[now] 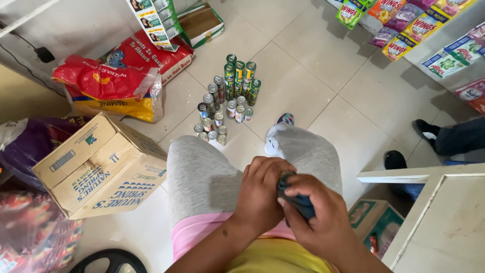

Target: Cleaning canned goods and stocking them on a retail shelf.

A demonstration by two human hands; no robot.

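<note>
My left hand (260,194) and my right hand (318,220) meet over my lap and both close around a small dark blue object (298,202), mostly hidden by my fingers. I sit with grey-clad knees (202,172) pointing at the tiled floor. Ahead of my knees stand several small cans (227,98) in rows, some tall and green, some short and silver.
A cardboard box (101,167) lies at my left, with a red and yellow sack (108,88) behind it. Sachet strips (419,25) hang on a rack at upper right. Another person's dark shoes (424,129) are at right. A white counter (444,217) stands at lower right.
</note>
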